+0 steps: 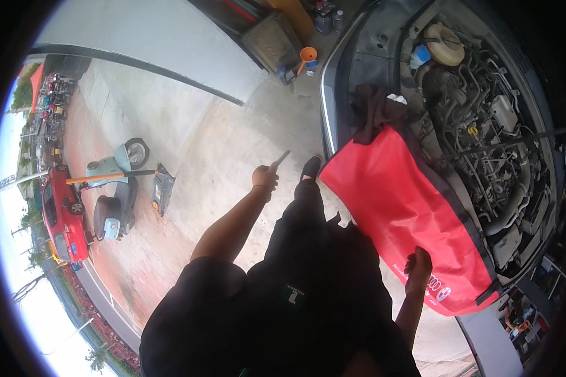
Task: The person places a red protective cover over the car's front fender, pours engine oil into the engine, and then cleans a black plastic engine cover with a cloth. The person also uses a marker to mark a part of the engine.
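Where the car (pixel 371 66) stands at right, a red cover (pixel 390 191) drapes over its side, probably light, soft and slick, best taken by its edge; the right hand (pixel 418 270) is curled by its near end, contents unclear; the left hand (pixel 265 180), farther left, grips a thin grey object (pixel 283 157), likely stiff, best held by its near end.

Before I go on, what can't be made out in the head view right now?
- Head view: the kind of slim object in the left hand; seen narrow and partly covered by that hand.
- Head view: whether the right hand holds anything; its own curl hides the palm.
- Head view: whatever lies beneath the red cover; the cover hides it.
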{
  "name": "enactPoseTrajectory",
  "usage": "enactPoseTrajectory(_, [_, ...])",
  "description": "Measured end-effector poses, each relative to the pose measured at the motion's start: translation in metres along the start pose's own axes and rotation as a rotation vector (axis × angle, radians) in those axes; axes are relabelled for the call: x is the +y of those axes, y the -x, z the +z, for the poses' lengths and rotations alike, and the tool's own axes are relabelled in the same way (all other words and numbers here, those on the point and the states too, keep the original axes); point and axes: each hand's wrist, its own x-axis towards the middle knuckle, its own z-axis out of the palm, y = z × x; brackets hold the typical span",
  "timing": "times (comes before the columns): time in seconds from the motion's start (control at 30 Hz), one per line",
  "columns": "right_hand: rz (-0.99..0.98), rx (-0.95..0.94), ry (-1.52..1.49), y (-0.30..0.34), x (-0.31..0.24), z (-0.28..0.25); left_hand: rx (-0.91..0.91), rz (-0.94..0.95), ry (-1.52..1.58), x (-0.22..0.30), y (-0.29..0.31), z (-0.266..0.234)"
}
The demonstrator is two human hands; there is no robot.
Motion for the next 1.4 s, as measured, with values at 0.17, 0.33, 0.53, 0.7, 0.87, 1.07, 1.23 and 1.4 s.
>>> enactPoseTrajectory(0.17, [-0.021, -0.078, 0.240, 0.033, -0.034, 0.101, 0.027, -0.211, 0.214, 0.004, -0.109, -0.024])
enactPoseTrajectory(0.33, [-0.087, -0.207, 0.467, 0.049, -0.042, 0.124, 0.173, -0.323, 0.380, 0.069, -0.195, -0.046])
enactPoseTrajectory(0.53, [-0.089, -0.141, 0.717, 0.050, -0.065, 0.160, -0.001, 0.140, -0.222, 0.066, -0.232, -0.050])
enactPoseTrajectory(0.7, [-0.155, -0.167, 0.651, 0.042, -0.074, 0.183, -0.271, 0.274, -0.410, 0.045, -0.171, -0.011])
enactPoseTrajectory(0.87, [-0.224, -0.068, 0.634, 0.051, -0.075, 0.195, -0.535, 0.607, -0.510, 0.095, -0.085, 0.026])
enactPoseTrajectory(1.07, [-0.293, 0.096, 0.589, 0.081, -0.085, 0.192, -0.439, 1.242, -0.428, 0.207, -0.015, 0.078])
enactPoseTrajectory(1.23, [-0.248, 0.222, 0.494, 0.105, -0.035, 0.165, -0.277, 1.442, -0.546, 0.261, 0.019, 0.161])
enactPoseTrajectory(1.4, [-0.272, 0.306, 0.394, 0.119, -0.011, 0.153, -0.354, 1.275, -0.671, 0.263, -0.002, 0.195])
